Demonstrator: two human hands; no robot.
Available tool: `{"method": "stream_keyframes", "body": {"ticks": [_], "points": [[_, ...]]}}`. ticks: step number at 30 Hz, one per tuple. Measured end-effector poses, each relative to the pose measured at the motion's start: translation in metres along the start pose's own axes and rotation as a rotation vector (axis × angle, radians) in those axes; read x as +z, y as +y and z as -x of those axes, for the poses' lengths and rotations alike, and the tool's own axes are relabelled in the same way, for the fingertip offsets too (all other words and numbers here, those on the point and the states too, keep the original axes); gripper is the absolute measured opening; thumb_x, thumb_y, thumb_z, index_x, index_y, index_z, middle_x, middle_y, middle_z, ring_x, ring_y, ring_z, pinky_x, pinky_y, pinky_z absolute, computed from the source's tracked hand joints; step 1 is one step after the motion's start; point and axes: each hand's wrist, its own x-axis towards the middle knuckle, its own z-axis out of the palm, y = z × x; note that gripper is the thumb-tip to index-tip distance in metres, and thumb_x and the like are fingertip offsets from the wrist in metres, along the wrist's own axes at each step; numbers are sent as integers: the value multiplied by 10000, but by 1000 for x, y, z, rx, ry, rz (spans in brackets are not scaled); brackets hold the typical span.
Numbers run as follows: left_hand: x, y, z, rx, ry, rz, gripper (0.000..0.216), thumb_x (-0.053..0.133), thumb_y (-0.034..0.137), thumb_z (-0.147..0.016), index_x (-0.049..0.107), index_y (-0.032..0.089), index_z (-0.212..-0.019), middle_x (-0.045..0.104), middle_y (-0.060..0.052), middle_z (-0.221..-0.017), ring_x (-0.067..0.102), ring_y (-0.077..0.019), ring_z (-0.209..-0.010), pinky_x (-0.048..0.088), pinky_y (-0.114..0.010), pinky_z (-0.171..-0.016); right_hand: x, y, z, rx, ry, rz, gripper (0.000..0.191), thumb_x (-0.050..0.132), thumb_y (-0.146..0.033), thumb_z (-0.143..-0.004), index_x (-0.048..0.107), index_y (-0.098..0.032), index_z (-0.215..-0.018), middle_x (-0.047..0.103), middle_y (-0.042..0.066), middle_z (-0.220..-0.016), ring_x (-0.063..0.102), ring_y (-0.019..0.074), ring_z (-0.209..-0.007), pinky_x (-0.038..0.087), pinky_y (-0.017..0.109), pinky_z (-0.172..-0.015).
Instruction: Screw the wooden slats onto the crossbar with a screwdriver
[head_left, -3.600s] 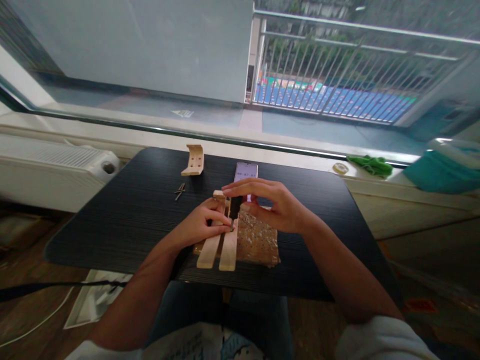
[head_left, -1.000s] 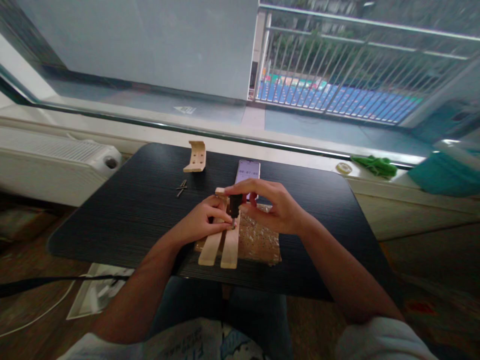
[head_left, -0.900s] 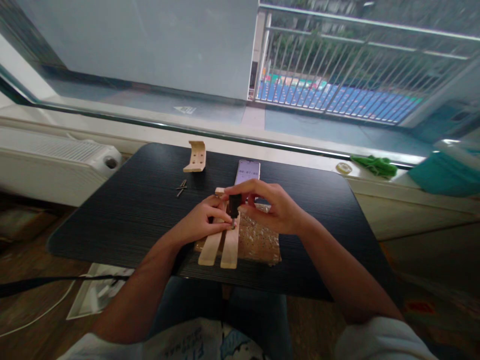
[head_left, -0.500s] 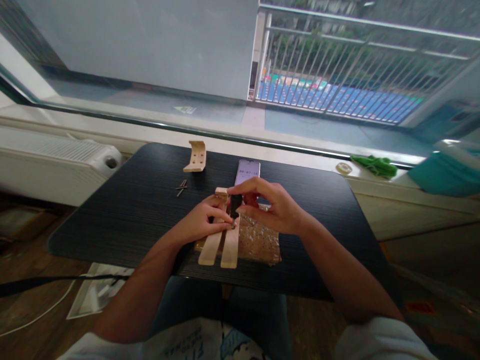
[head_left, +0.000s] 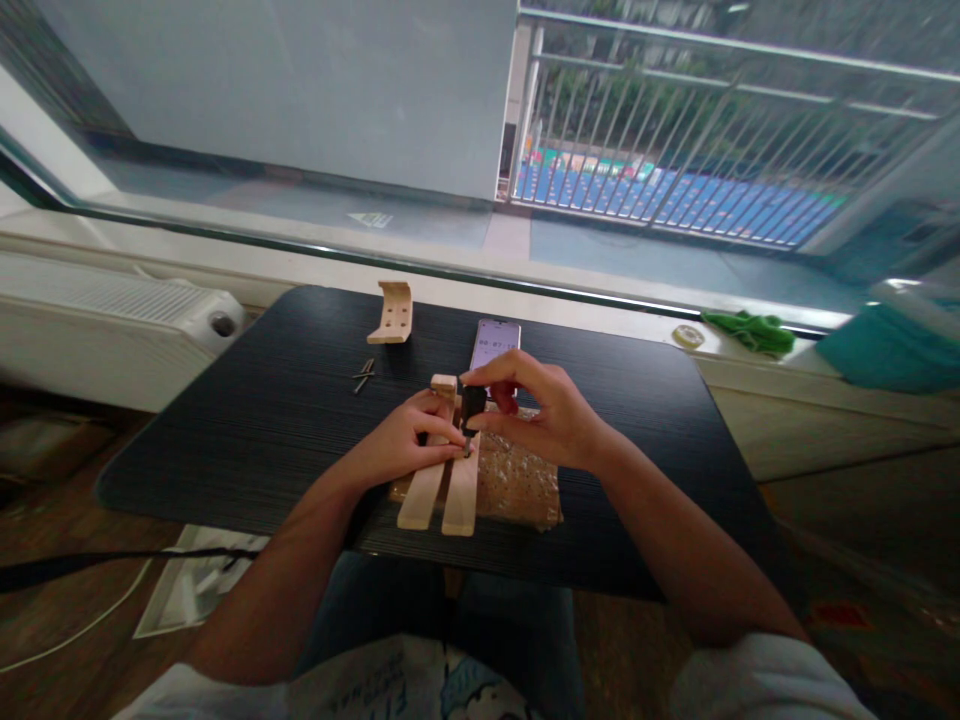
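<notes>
Head view: right hand [head_left: 551, 425] pinching a short black screwdriver [head_left: 471, 407], tip down on the right of two wooden slats [head_left: 442, 480]. Left hand [head_left: 401, 448] pressed flat across both slats, steadying them over a bubble-wrap pad [head_left: 517, 485] near the black table's [head_left: 247, 420] front edge. Probably mid-assembly: loose screws [head_left: 363, 376] and curved wooden bracket [head_left: 392, 314] lying unfitted beyond, by a phone [head_left: 494, 343].

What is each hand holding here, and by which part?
Right hand pinches a small black screwdriver by its handle top, upright. Left hand presses on the wooden slats, near their far end.
</notes>
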Motion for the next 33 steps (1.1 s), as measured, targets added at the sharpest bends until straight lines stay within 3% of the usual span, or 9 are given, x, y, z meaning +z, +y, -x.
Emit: {"method": "stream_keyframes", "body": {"ticks": [22, 27, 33], "points": [[-1, 3, 0, -17, -17, 6, 172, 694, 347, -808, 796, 215, -848, 663, -77, -925, 547, -263, -1066, 427, -390, -966, 9, 3, 3, 32, 144, 115, 303, 721, -242, -781, 547, -204, -1026, 585, -42, -782, 435, 60, -571, 409, 215, -572], [-1, 1, -1, 3, -10, 10, 143, 709, 319, -795, 796, 211, -831, 657, -87, -984, 537, -272, -1085, 418, -401, -981, 10, 4, 1, -64, 132, 152, 241, 666, -275, -846, 568, -210, -1056, 623, -7, -882, 495, 71, -633, 448, 224, -613], [0, 0, 0, -5, -10, 2, 160, 694, 334, -809, 792, 208, -826, 637, -76, -951, 561, -251, -1024, 454, -382, -928, 6, 4, -1, -178, 112, 149, 213, 613, -263, -891, 585, -178, -1085, 594, -6, -800, 528, 85, -671, 462, 226, -607]]}}
